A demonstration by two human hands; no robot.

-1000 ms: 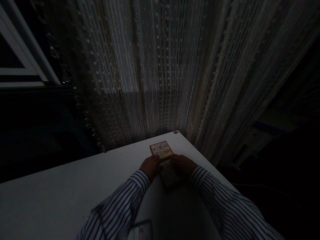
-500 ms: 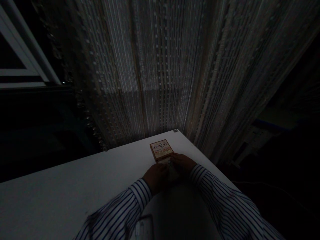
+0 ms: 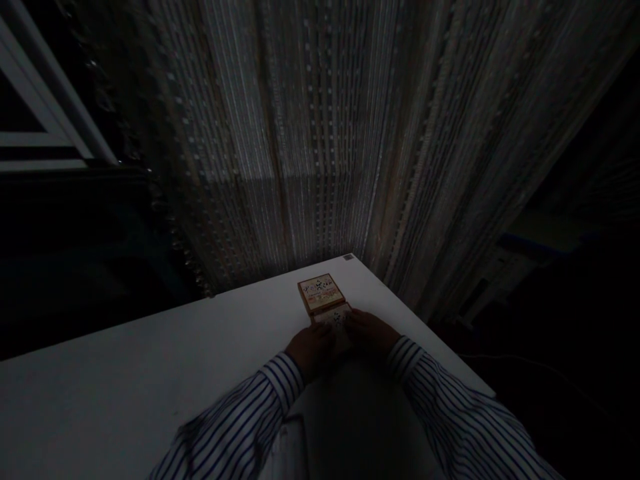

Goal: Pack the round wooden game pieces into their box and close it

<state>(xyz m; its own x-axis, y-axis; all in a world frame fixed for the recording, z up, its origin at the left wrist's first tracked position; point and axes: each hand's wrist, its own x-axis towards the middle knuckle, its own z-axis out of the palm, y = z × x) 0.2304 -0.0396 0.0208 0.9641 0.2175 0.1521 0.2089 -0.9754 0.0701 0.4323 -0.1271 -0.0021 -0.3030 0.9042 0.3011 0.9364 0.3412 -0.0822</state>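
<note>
A flat, square box (image 3: pixel 321 292) with a brown edge and dark brush-style characters on a pale, patterned top lies on the white table (image 3: pixel 190 353). Just nearer to me is a second, similar box (image 3: pixel 338 321), close against the first one's near edge. My left hand (image 3: pixel 311 348) grips its left side, and my right hand (image 3: pixel 373 333) grips its right side, fingers bent at the edges. My hands and deep shadow hide much of this nearer box.
Behind the table hangs a string curtain (image 3: pixel 320 133). A small dark square mark (image 3: pixel 349 257) sits at the far table corner. By my left sleeve lies a pale, dark-rimmed object (image 3: pixel 290 450), partly cut off. A thin cable (image 3: pixel 515 358) runs at the right.
More of the nearer box's top shows between my hands, and my right hand sits slightly further right. The view has shifted a little. The far box looks unmoved on the table.
</note>
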